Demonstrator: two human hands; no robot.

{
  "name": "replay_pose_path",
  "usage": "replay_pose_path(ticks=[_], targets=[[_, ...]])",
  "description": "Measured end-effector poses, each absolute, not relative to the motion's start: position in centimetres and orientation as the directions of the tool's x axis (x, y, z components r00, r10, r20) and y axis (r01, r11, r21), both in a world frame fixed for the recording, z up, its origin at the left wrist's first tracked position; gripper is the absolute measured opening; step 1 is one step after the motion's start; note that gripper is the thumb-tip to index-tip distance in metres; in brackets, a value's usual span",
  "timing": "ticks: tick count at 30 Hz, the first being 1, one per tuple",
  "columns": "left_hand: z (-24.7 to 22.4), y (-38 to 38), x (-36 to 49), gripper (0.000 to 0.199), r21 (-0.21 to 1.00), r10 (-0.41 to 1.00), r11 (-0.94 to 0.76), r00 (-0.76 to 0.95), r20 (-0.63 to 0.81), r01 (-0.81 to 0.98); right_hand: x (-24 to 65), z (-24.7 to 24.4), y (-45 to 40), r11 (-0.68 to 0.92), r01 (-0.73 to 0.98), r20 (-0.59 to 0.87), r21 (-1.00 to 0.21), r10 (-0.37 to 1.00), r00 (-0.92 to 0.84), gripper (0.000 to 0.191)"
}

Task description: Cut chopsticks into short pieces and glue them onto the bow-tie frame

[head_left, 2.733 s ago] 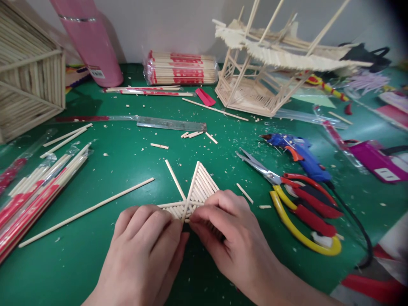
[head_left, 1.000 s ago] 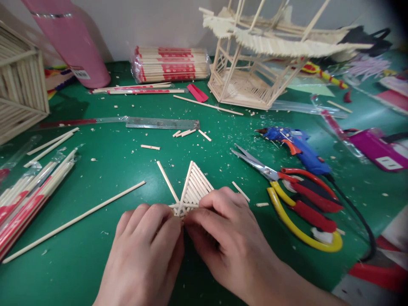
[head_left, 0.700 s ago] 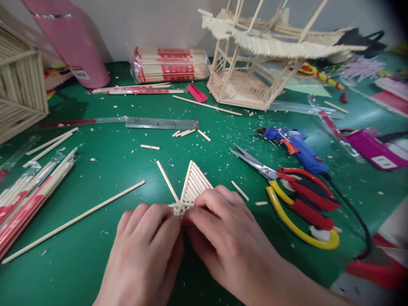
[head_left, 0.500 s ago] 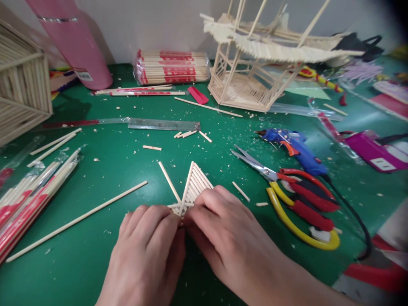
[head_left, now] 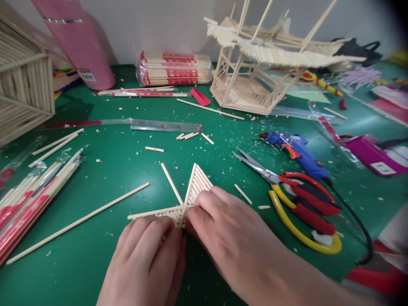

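Observation:
A small panel of wooden sticks (head_left: 198,183) lies at the centre front of the green table, its triangular upper right part filled with parallel short sticks. My left hand (head_left: 146,255) grips the panel's lower left part, fingers pressed together. On the lower right part, my right hand (head_left: 223,229) pinches the sticks, fingertips almost touching the left ones. Between the hands, sticks cross at a joint. One slim stick (head_left: 172,183) slants up and left from there. The panel's lower edge is hidden by my fingers.
Scissors (head_left: 261,170), yellow-and-red handled pliers (head_left: 302,216) and a blue glue gun (head_left: 296,148) lie right. Behind stand a stick pavilion (head_left: 248,85) and a pink bottle (head_left: 83,51). Wrapped chopsticks (head_left: 41,187) and a long stick (head_left: 79,221) are left.
My left hand has shifted slightly down, showing more of the panel's left part and its long edge stick. The whole view has moved a little.

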State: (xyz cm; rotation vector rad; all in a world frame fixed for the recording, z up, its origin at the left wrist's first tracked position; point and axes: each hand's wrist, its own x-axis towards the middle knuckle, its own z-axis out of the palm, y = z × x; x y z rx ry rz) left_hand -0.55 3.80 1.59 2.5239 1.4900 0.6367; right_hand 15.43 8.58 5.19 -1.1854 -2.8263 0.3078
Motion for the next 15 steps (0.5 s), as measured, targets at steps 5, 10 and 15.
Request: replay_pose_path(ticks=[5,10,15], targets=[[1.6,3.7,-0.8,0.017,0.325,0.861,-0.501,0.424,0.279,0.802,15.5,5.3,8.5,0.679,0.694,0.014,-0.241,0.717,-0.697,0.013],[1.5,3.8,-0.8,0.018,0.37,0.859,-0.506,0.415,0.3,0.779,15.3,5.0,8.6,0.718,0.665,0.008,-0.206,0.681,-0.732,0.012],[2.5,3.8,-0.4,0.016,0.483,0.88,-0.458,0.304,0.364,0.746,16.2,5.9,8.8,0.553,0.66,0.051,-0.509,0.785,-0.618,0.013]])
